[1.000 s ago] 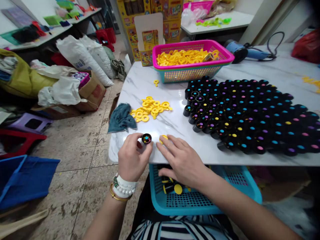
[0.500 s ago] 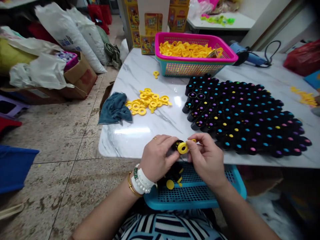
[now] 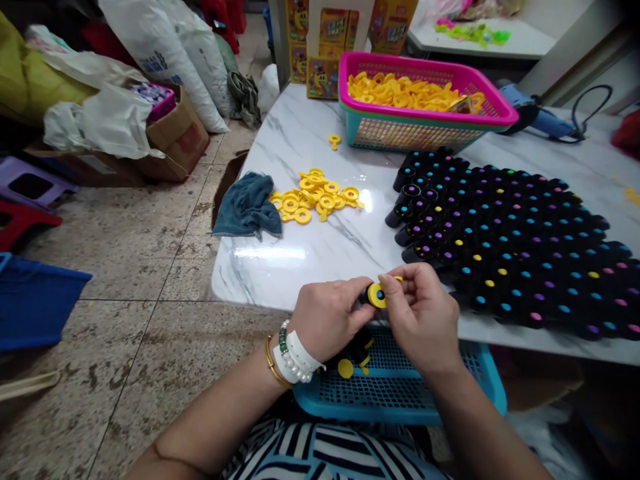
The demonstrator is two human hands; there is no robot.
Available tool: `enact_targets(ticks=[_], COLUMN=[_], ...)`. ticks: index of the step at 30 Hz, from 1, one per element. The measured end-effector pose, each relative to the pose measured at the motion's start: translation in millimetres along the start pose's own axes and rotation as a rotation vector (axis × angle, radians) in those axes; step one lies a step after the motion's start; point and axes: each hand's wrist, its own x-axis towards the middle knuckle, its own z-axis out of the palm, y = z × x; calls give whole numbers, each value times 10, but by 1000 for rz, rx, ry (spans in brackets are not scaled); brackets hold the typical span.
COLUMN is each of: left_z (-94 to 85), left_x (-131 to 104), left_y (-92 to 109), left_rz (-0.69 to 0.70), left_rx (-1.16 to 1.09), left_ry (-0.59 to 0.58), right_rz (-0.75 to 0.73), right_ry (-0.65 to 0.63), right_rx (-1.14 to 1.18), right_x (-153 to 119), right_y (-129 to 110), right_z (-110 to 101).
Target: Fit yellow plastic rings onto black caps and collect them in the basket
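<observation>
L grip point(image 3: 327, 320) clamped on blk tube point(image 3: 365, 296), R grip point(image 3: 427, 320) pinching yellow ring cap point(image 3: 373, 298) over its end, nr edge of surface point(image 3: 260, 277). Prob. light, stiff plastic, slippery, not v. fragile; hold tube by sides, cap by tab. Loose caps point(image 3: 317, 194) beyond.

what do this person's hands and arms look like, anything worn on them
The left hand is ungloved; its wrist wears a gold bangle, green beads, white pearl-like beads and a white band. The right hand is ungloved, with nothing visible at its wrist. No sleeves show on either forearm.
</observation>
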Motion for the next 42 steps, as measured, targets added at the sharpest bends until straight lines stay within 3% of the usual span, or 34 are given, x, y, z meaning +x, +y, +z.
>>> enact_targets(ticks=[8,14,17,21,25,29,35,39,42], left_z=[-7,-141,-133,-44,-18,-71,-98,-55,-28], left_x=[0,69,69,-29,-99,-46,44,52,59], left_y=[13,61,88,75,17,22,82,79,68], left_rz=[-54,-141,-163,-78,44,31,-31,-23,-20], left_rx=[-46,-317,-313,-235,-250,-237,-94,86,139], left_ry=[-22,-144,-154,-94,-64,-57,-214,-261,-288], right_rz=[-18,-62,-51,-60,-26,99,287,404,359], right_ry=[8,-26,64,167,-70,-291,-480,-686,-705], right_rx=[-42,-66,-53,-29,204,448,718,694,543], right_x=[19,8,-47,-77,8,84,231,343,329], right_y=[-8,-18,3,44,52,26,111,113,27], right_z=[32,24,97,169,69,-94,-223,-275,-277])
